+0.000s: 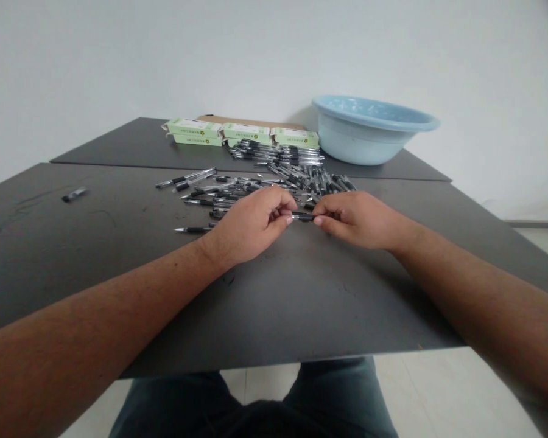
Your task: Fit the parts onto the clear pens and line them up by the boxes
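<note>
Currently, both hands are meeting above the near part of the dark surface (274,304) and are gripping one pen between them; the left hand (254,224) is pinching the pen (304,217) at its left end between thumb and fingers, and the right hand (358,219) is closing thumb and forefinger on its right end; the pen is lying roughly level across the gap, showing a dark stretch and a paler, shiny bit beside the left fingertips, while the fingers are hiding the rest.

Just beyond the hands, a spread of loose pens (251,185) with clear barrels and black grips is covering the middle of the surface, many of them crossing or overlapping; a single pen (192,230) is poking out to the left from behind the left hand, its tip pointing left; farther back, a denser heap of pens (278,153) is lying in front of the green-and-white boxes (249,132), which are standing in three low stacks side by side.

To the right of the boxes, a light blue basin (363,143) is sitting near the back, its wide rim flaring outward; well apart on the left, a small clear and black piece (75,194) is resting alone, too blurred to make out fully; dark streaks are marking the surface near it; a pale wall (256,55) is rising behind everything, and the person's legs (256,407) are showing below the near edge.
</note>
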Available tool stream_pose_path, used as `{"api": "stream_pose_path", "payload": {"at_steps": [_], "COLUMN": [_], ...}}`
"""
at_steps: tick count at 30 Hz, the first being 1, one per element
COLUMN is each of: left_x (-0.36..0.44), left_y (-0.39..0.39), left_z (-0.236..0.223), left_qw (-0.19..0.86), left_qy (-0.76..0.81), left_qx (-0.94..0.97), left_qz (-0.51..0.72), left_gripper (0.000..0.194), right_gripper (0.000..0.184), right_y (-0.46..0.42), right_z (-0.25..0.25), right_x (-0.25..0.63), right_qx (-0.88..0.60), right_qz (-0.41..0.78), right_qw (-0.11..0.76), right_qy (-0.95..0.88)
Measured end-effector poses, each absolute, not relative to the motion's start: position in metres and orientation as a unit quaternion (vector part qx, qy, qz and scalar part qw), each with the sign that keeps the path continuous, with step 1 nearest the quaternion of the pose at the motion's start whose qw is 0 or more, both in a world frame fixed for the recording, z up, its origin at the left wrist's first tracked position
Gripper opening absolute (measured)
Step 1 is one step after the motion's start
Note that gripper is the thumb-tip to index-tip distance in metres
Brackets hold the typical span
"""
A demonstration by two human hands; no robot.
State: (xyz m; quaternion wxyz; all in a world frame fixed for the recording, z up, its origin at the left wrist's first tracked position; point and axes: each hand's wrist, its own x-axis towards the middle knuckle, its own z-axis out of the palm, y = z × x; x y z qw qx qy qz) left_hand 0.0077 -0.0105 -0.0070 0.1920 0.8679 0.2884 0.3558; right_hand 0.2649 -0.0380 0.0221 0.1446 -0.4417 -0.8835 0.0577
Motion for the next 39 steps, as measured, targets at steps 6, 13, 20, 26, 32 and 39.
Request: {"api": "stream_pose_path", "payload": {"at_steps": [6, 13, 20, 26, 32, 39], "left_x": [0.0077, 0.0081, 0.0081, 0.0083, 0.0075, 0.0043], "left_y": [-0.0089, -0.0065, -0.0088, -0.0109, -0.0063, -0.0028], "left_z": [-0.0082, -0.0098, -0.0054, -0.0064, -0.0103, -0.007], "left_qw": [0.172, 0.16, 0.152, 0.183, 0.178, 0.091], "left_qy": [0.282, 0.273, 0.276, 0.275, 0.285, 0.294], "left_qx": [0.875, 0.877, 0.873, 0.863, 0.862, 0.894], "left_qz": [0.353, 0.363, 0.372, 0.381, 0.378, 0.327], "left_gripper": [0.012, 0.011, 0.01, 0.017, 0.023, 0.016], "right_gripper": [0.023, 0.023, 0.025, 0.025, 0.025, 0.019], "right_y": [-0.0385, -0.04, -0.0422, -0.0419, -0.0414, -0.0428], "right_z": [0.0224, 0.021, 0.0244, 0.0247, 0.025, 0.0241], "right_x": [0.263, 0.2592, 0.2569, 0.258, 0.2592, 0.2593], "right_qx": [-0.436, -0.432, -0.436, -0.448, -0.444, -0.459], "right_qz": [0.047, 0.021, 0.067, 0.058, 0.046, 0.055], "right_qw": [0.141, 0.145, 0.158, 0.152, 0.148, 0.165], "right_qy": [-0.888, -0.89, -0.883, -0.879, -0.883, -0.871]}}
